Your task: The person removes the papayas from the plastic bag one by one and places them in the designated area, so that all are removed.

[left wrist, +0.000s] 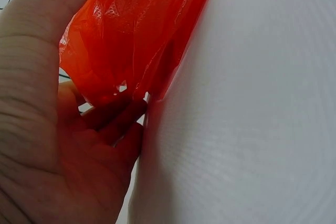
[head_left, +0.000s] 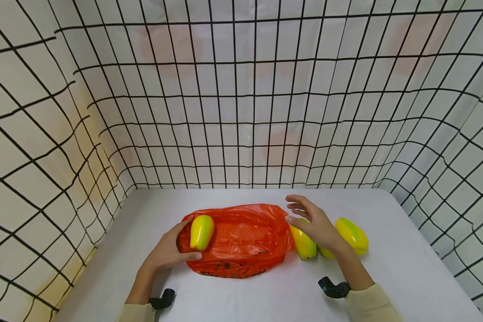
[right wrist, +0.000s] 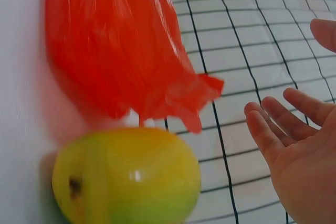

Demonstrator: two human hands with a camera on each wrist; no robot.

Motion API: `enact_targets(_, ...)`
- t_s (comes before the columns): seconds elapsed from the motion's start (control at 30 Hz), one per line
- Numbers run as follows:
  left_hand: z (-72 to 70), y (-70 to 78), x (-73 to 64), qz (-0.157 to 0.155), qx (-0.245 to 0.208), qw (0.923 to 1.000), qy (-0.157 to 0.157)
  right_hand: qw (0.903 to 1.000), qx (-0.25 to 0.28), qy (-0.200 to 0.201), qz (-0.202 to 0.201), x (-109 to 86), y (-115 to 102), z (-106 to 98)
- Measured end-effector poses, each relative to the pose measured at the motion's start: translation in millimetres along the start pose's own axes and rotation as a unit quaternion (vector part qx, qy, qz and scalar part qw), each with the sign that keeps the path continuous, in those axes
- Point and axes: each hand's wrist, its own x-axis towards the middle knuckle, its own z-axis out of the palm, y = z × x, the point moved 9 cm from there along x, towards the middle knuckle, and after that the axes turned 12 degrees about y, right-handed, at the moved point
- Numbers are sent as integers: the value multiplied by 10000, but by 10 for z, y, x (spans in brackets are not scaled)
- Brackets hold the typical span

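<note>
A red plastic bag (head_left: 245,237) lies spread on the white table, with dark print along its near side. At its left end, my left hand (head_left: 167,250) holds the bag, the thumb along the near edge and the fingers round the end. In the left wrist view those fingers (left wrist: 118,124) curl by the red plastic. One glossy yellow-green mango (head_left: 202,232) sits at the bag's left part, between thumb and fingers. My right hand (head_left: 311,223) hovers with spread fingers above the bag's right end, holding nothing. Below it, a second mango (head_left: 304,243) lies beside the bag.
Another mango (head_left: 352,235) lies farther right, and part of one more (head_left: 326,252) shows beneath the right forearm. White walls with black grid lines (head_left: 253,121) enclose the table (head_left: 390,277) at the back and sides. Each wrist wears a black camera mount (head_left: 334,288).
</note>
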Motion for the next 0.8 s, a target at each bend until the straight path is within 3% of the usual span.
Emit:
enact_targets(0.5,-15,7,-8,21,3,10000,-23,9997,-68,-215,-110,40,-188,510)
enact_targets(0.8,7,6,0,57,-88,9999,-38,9992,-58,-377,149,23,-228,734)
